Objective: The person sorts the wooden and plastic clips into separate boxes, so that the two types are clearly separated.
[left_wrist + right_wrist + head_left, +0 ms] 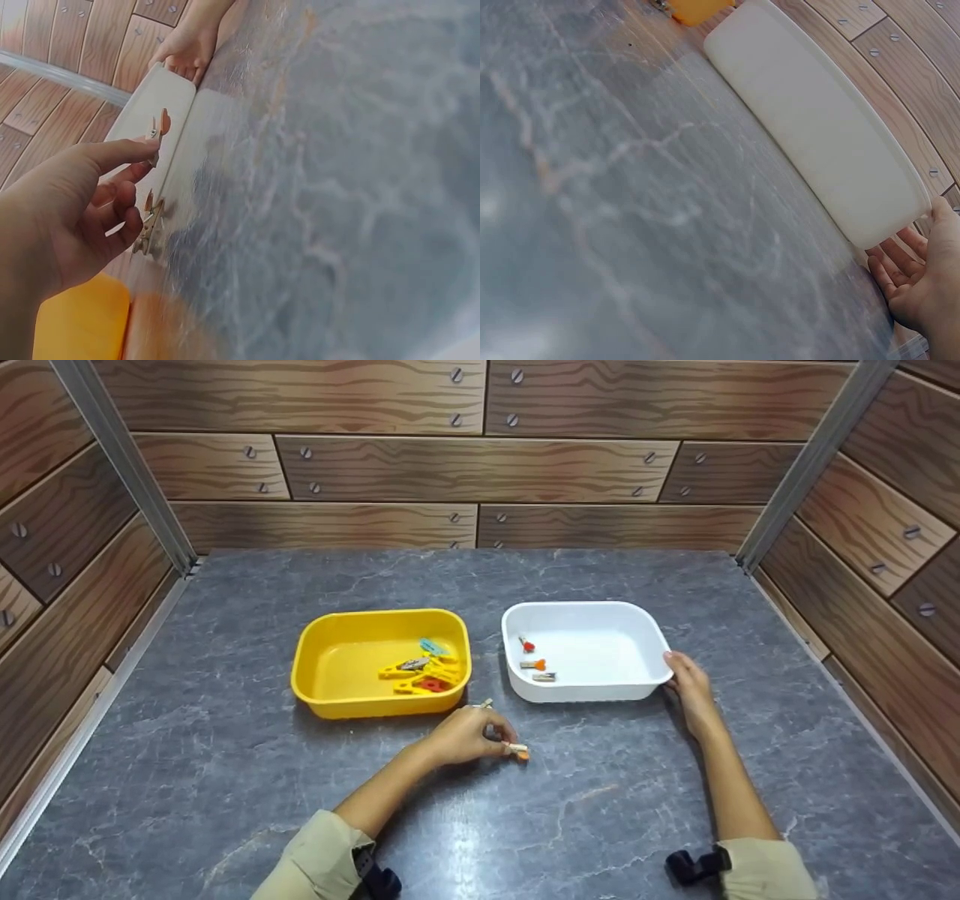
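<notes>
My left hand (469, 735) pinches a small wooden clothespin (157, 136) with an orange end between thumb and forefinger, over the table in front of the two tubs. Just beyond its curled lower fingers is another wooden clothespin (150, 225), mostly hidden by the hand in the head view. At the white tub's (600, 694) right front corner, my right hand (691, 690) holds on, thumb at the rim and fingers along the outer wall. Inside that tub, at the left, lie a red-ended clothespin (527, 644), an orange-ended clothespin (533, 664) and a third clothespin (544, 677).
Left of the white tub stands a yellow tub (330, 664), its right side holding several yellow clips (442, 671), a blue clip (433, 646) and a red piece (433, 685). Wood-patterned walls (480, 469) border the grey marbled table (585, 825) behind and at both sides.
</notes>
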Motion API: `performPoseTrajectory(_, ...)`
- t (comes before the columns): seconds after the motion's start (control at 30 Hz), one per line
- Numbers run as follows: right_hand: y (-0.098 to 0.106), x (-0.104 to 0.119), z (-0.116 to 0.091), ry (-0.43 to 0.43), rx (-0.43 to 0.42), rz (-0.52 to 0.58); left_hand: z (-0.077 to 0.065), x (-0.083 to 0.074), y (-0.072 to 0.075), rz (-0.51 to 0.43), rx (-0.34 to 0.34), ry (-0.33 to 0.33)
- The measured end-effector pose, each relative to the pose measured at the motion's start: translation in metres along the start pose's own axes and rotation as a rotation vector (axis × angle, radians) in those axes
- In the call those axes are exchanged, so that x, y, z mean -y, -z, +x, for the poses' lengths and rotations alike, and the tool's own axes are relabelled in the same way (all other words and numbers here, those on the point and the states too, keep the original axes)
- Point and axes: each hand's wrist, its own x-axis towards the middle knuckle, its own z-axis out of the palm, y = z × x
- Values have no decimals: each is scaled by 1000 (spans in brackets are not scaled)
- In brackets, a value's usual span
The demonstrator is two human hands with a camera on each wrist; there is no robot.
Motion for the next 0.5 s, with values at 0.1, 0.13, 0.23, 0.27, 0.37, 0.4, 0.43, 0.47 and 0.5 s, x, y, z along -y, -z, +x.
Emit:
performPoseTrajectory(0.1,1,0,0,1,1,-3,1,-1,0,3,-1,-9)
performPoseTrajectory(0.13,1,-1,1,2,1,-5,1,-1,1,6,-1,-13)
performPoseTrajectory(0.23,1,-1,1,2,3,-8,2,-2,1,16,-4,-21)
performPoseTrajectory(0.27,2,-1,0,2,6,-10,2,-2,1,19,-5,-24)
performPoseTrajectory(0.37,2,0,0,3,11,-14,4,-3,2,23,-9,-18)
performPoseTrajectory(0.4,2,0,0,3,15,-18,4,-4,3,22,-10,-13)
performPoseTrajectory(0.43,2,0,0,1,17,-21,4,-5,4,20,-12,-8)
performPoseTrajectory(0.47,2,1,0,-1,23,-23,5,-6,5,18,-15,1)
performPoseTrajectory(0.5,1,1,0,-5,21,-26,6,-6,6,15,-18,7)
